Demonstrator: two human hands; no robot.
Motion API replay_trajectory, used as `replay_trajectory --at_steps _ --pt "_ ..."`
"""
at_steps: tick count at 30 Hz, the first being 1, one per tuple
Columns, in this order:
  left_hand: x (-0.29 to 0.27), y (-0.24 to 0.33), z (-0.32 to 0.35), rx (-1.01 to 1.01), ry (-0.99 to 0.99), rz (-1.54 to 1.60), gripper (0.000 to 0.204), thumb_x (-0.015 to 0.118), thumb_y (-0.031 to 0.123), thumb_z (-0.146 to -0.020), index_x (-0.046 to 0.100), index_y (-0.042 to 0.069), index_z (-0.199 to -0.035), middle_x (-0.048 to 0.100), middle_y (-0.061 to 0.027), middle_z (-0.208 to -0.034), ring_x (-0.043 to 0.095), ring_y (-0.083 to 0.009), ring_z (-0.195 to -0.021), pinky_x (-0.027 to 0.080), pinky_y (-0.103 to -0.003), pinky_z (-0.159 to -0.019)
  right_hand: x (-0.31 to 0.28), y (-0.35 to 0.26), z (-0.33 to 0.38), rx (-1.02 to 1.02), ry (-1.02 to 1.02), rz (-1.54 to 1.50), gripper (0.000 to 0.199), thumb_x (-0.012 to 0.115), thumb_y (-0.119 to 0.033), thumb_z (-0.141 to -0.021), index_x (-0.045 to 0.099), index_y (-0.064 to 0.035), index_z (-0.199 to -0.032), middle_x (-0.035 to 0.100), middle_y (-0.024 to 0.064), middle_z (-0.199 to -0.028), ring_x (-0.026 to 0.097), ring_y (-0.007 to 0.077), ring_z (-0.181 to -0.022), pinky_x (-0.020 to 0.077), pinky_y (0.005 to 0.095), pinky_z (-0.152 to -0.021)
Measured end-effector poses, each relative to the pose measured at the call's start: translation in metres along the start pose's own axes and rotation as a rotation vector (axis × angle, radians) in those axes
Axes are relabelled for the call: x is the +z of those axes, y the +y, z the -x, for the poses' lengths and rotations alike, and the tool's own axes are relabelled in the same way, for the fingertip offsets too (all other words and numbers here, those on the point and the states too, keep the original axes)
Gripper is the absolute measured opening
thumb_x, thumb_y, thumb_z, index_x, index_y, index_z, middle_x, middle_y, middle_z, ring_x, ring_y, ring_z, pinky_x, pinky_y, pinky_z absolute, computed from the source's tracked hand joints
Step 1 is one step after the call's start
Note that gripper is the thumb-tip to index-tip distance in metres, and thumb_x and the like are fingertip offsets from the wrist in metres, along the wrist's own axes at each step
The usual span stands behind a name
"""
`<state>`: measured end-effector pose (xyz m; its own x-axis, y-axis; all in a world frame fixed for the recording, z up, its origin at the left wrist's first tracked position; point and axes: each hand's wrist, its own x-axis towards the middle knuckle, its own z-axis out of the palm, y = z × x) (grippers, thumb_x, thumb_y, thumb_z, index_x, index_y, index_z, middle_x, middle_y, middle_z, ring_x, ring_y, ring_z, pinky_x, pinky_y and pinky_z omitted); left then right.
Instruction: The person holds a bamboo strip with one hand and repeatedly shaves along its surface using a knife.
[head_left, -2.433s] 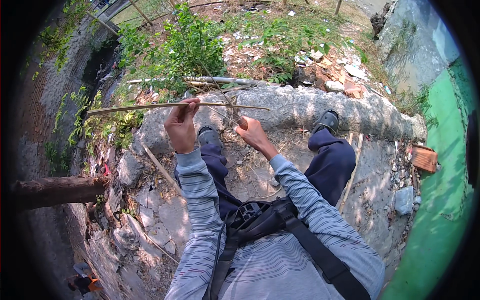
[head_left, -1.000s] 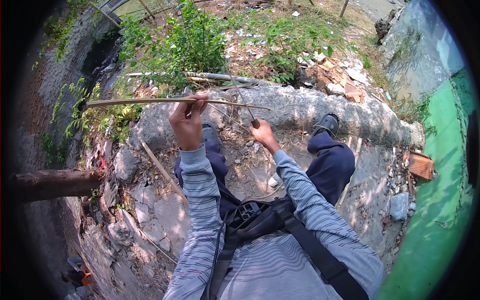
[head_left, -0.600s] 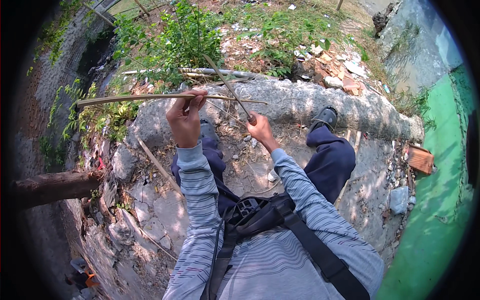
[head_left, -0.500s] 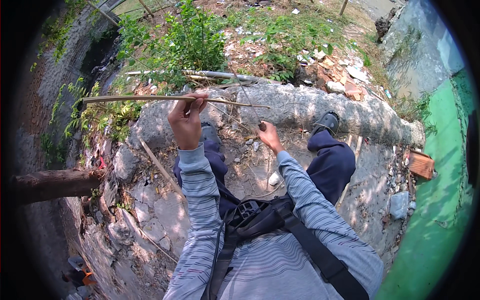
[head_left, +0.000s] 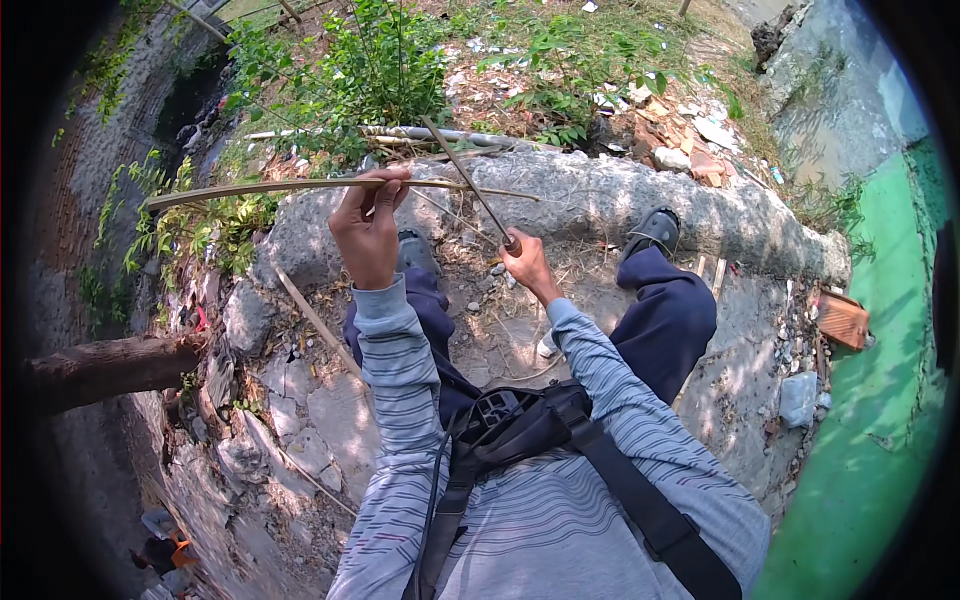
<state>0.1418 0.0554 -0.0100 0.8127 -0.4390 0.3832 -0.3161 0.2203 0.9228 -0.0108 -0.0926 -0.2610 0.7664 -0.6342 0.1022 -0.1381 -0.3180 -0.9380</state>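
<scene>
A long, thin bamboo strip (head_left: pixel 250 190) lies crosswise in front of me, slightly bowed. Pinching it between thumb and fingers is my left hand (head_left: pixel 366 238), with the longer part of the strip sticking out to the left. My right hand (head_left: pixel 529 268) is closed round the dark handle of a knife (head_left: pixel 453 156). Its long, narrow blade slants up and to the left, crossing the strip's thin right part. Whether edge and strip touch cannot be made out.
A rough concrete ledge (head_left: pixel 600 200) curves ahead past my shoes. Beyond it are leafy plants (head_left: pixel 390 80) and litter. A long stick (head_left: pixel 318 322) lies left, near a thick log (head_left: pixel 115 366). At right are an orange-brown block (head_left: pixel 842 319) and a green surface (head_left: pixel 860 440).
The knife blade has tilted further left, and its flat now shows broader. My right hand has shifted slightly left and up. The strip's left end has moved outward, and the strip looks more bowed.
</scene>
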Motion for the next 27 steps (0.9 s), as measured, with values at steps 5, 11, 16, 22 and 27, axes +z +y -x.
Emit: replay_trajectory --at_steps 5,11,16,22,27 --pt "-0.013 -0.008 -0.001 -0.041 0.012 -0.003 0.011 0.060 -0.002 -0.098 0.069 -0.003 -0.105 0.074 -0.0124 -0.102 0.072 -0.0201 -0.099 0.063 -0.033 -0.088 -0.018 0.079 0.025 0.373 0.021 0.063 0.016 0.067 -0.017 -0.081 0.063 -0.0027 -0.087 0.066 0.0150 -0.074 0.062 0.0291 -0.069 0.0486 0.0389 -0.069" --pt "-0.016 -0.009 0.001 -0.048 -0.017 -0.001 0.011 0.060 0.000 -0.099 0.067 -0.003 -0.106 0.073 -0.0129 -0.105 0.072 -0.0214 -0.101 0.063 -0.034 -0.090 -0.014 0.062 0.022 0.364 0.056 0.242 0.021 0.066 -0.021 -0.082 0.062 -0.0012 -0.086 0.064 0.0177 -0.074 0.062 0.0317 -0.069 0.0484 0.0418 -0.069" --pt "-0.012 -0.004 -0.001 -0.010 0.007 0.000 0.010 0.058 -0.002 -0.100 0.067 -0.003 -0.105 0.073 -0.0125 -0.104 0.072 -0.0205 -0.101 0.062 -0.034 -0.091 -0.006 0.033 0.023 0.300 0.064 0.160 0.021 0.066 -0.021 -0.082 0.063 -0.0019 -0.089 0.063 0.0202 -0.073 0.060 0.0359 -0.066 0.0483 0.0420 -0.065" --pt "0.004 0.000 -0.004 -0.041 0.006 0.041 0.011 0.058 -0.004 -0.099 0.067 -0.004 -0.105 0.074 -0.0119 -0.103 0.072 -0.0196 -0.100 0.062 -0.033 -0.090 -0.035 0.108 0.043 0.539 0.038 0.190 0.020 0.067 -0.018 -0.083 0.065 -0.0006 -0.092 0.068 0.0158 -0.077 0.066 0.0290 -0.071 0.0514 0.0399 -0.069" --pt "-0.007 -0.010 0.001 -0.036 0.025 0.004 0.011 0.058 0.000 -0.100 0.067 -0.003 -0.106 0.073 -0.0130 -0.104 0.072 -0.0214 -0.101 0.062 -0.034 -0.091 -0.040 0.096 0.033 0.479 0.009 0.278 0.025 0.067 -0.023 -0.080 0.066 -0.0010 -0.092 0.069 0.0209 -0.083 0.068 0.0370 -0.082 0.0511 0.0467 -0.075"
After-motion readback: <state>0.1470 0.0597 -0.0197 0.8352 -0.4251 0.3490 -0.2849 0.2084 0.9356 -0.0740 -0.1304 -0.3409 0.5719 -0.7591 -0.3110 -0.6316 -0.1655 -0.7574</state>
